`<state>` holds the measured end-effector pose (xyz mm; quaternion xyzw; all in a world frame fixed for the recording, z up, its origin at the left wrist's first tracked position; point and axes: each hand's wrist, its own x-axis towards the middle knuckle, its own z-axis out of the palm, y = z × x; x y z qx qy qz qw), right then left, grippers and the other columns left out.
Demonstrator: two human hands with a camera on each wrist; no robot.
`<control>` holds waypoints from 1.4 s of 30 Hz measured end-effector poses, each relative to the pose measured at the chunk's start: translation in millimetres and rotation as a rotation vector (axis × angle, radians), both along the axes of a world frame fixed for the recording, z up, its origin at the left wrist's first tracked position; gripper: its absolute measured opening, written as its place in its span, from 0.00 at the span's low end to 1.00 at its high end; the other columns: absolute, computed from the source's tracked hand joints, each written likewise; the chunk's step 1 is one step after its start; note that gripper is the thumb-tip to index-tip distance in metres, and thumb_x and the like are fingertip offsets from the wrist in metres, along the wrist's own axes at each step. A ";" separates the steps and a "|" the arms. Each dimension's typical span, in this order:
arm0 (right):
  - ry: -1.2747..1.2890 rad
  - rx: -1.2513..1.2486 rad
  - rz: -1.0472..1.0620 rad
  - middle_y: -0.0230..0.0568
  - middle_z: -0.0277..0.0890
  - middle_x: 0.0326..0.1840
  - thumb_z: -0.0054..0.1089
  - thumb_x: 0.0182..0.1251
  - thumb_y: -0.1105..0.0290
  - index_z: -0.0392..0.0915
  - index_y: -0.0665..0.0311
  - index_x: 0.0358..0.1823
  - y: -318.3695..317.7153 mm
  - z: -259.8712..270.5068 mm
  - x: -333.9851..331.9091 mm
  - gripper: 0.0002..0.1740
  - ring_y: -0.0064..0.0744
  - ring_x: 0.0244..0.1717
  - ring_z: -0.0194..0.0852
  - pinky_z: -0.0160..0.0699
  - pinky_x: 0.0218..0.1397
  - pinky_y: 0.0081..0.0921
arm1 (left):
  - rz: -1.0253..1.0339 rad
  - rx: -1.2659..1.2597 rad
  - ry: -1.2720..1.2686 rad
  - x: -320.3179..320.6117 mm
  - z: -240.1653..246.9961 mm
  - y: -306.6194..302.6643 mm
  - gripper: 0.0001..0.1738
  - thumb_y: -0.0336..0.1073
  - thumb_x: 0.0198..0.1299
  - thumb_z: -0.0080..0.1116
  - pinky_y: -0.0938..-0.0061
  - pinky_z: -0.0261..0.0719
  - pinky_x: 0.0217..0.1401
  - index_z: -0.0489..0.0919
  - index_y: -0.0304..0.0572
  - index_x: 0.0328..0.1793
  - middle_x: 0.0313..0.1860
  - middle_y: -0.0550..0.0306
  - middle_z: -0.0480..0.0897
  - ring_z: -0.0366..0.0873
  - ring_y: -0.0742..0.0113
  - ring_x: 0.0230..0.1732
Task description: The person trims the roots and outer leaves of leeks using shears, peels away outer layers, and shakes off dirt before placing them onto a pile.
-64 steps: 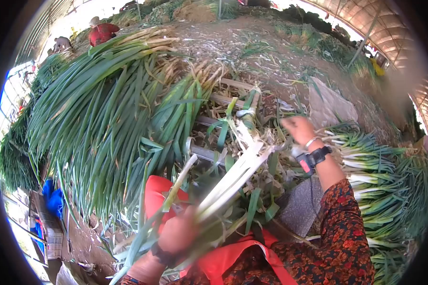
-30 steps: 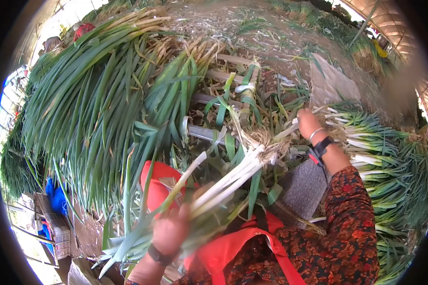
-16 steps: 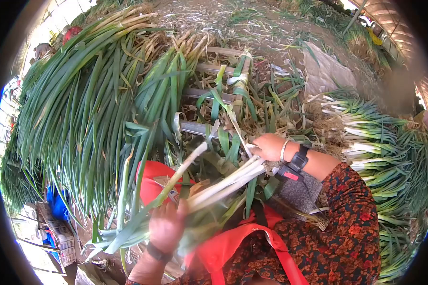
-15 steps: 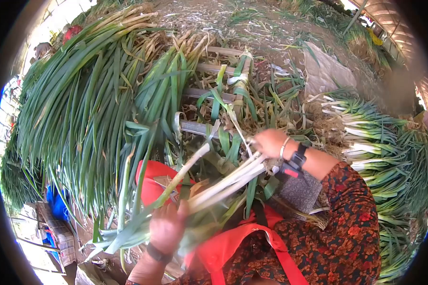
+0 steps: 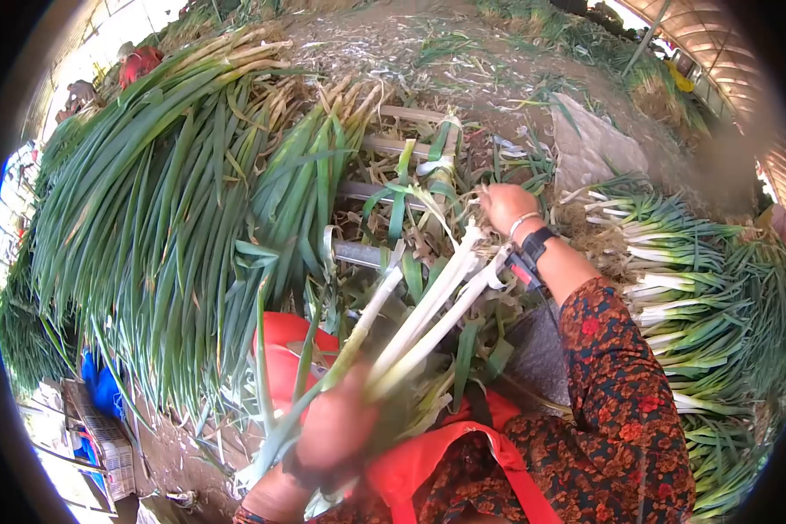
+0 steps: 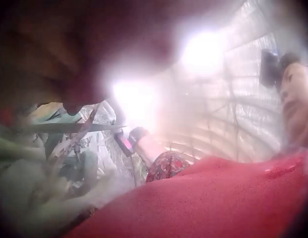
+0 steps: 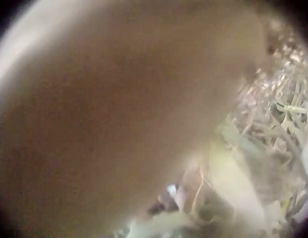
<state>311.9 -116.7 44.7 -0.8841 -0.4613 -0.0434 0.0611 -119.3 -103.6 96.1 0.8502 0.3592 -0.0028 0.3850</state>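
Note:
In the head view my left hand (image 5: 336, 428), blurred, grips several green onions (image 5: 432, 310) by their green part, white stalks pointing up and to the right. One more stalk (image 5: 371, 319) sticks out on the left side of that hand. My right hand (image 5: 506, 208) is just beyond the white ends, its fingers curled and pinching thin roots or peel at the tips. In the right wrist view the blurred right hand (image 7: 119, 114) fills most of the picture, with onion litter (image 7: 283, 114) beside it.
A large heap of untrimmed onions (image 5: 166, 210) lies at left, by a metal-slatted rack (image 5: 358, 253). Peeled onions (image 5: 681, 306) are piled at right. A pale sack (image 5: 594, 140) lies on the littered ground, and a person in red (image 5: 140, 65) is far left.
My right hand has moved up, away from my body, from the stalks' ends to just beyond them. The white stalks now stand more steeply and spread apart. My left hand has shifted slightly right.

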 end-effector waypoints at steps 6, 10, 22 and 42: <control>0.095 -0.061 -0.186 0.52 0.84 0.38 0.55 0.65 0.51 0.85 0.63 0.39 -57.3 27.1 121.4 0.22 0.53 0.37 0.83 0.78 0.43 0.44 | 0.023 0.068 -0.019 -33.4 2.0 9.6 0.23 0.35 0.53 0.67 0.54 0.80 0.41 0.73 0.42 0.55 0.36 0.39 0.83 0.83 0.39 0.39; 0.858 0.141 -0.058 0.42 0.83 0.40 0.65 0.59 0.42 0.79 0.69 0.51 -47.4 50.6 0.6 0.35 0.36 0.31 0.82 0.79 0.35 0.30 | 0.105 0.111 0.065 -19.1 -10.1 13.3 0.22 0.33 0.53 0.65 0.53 0.79 0.41 0.73 0.41 0.53 0.35 0.39 0.82 0.82 0.40 0.39; 1.288 0.692 -0.330 0.28 0.71 0.20 0.56 0.68 0.63 0.81 0.62 0.38 -41.5 -25.9 -7.2 0.10 0.21 0.14 0.65 0.59 0.13 0.20 | 0.177 0.021 0.034 -38.9 -16.8 13.3 0.24 0.33 0.50 0.69 0.58 0.79 0.45 0.75 0.40 0.54 0.38 0.42 0.82 0.83 0.45 0.42; 2.053 0.258 0.333 0.39 0.75 0.42 0.67 0.54 0.80 0.54 0.60 0.75 -56.8 31.7 -113.0 0.46 0.18 0.18 0.68 0.65 0.18 0.14 | -0.148 -0.961 0.090 -83.5 -64.6 45.2 0.44 0.35 0.48 0.78 0.72 0.68 0.64 0.68 0.38 0.72 0.59 0.58 0.78 0.72 0.67 0.60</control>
